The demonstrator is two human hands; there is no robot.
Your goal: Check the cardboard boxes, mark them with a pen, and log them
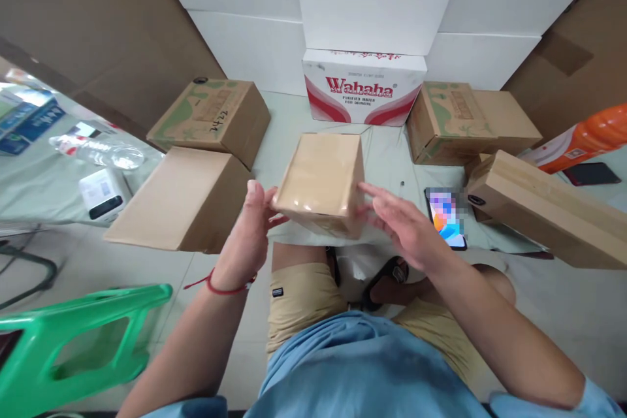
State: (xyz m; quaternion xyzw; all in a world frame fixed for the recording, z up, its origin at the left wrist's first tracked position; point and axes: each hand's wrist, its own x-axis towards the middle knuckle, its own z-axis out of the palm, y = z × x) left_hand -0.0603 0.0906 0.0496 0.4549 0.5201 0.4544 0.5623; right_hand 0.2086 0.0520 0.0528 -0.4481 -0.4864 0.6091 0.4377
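Pale floor w/ a sheet, white wall far. Left hand [249, 235] clamps small box [323, 181]; right hand [404, 225] fingers spread, touching it. Phone [447, 217] screen blurred; green stool [73, 339] cut off.

Pale floor [294, 117] carries cardboard boxes [186, 199], a Wahaha carton [362, 88], and a phone [445, 217].

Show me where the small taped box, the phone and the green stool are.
small taped box [321, 176], head view, middle of its taped top face.
phone [447, 219], head view, centre of its lit screen.
green stool [73, 333], head view, its seat frame.
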